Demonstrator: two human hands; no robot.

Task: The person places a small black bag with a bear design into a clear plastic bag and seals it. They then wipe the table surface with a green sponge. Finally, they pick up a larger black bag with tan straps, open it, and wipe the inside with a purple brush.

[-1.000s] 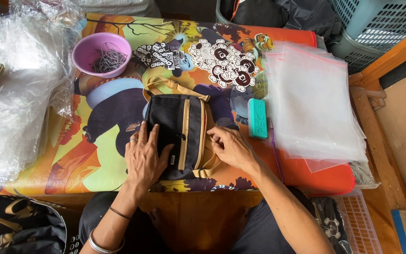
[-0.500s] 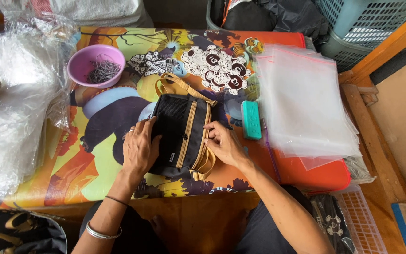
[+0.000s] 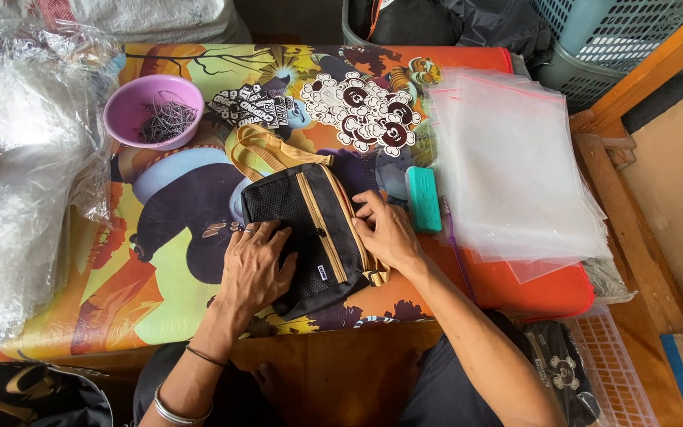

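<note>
Here, seen from above, a crumpled heap of clear plastic bags (image 3: 17, 158) lies at the far left of a table with a bright cartoon-print cover (image 3: 175, 316). Beside it stands a pink bowl (image 3: 153, 111) of small dark metal hooks. At centre lies a black pouch (image 3: 310, 237) with tan straps and a mesh front. The left hand (image 3: 256, 265) rests flat on it, fingers spread. The right hand (image 3: 387, 232), compared with a second ago, now sits higher along the tan edge, fingers curled, pressing it. Just right lie a teal block (image 3: 423, 198) and a stack of flat zip bags (image 3: 515, 174).
</note>
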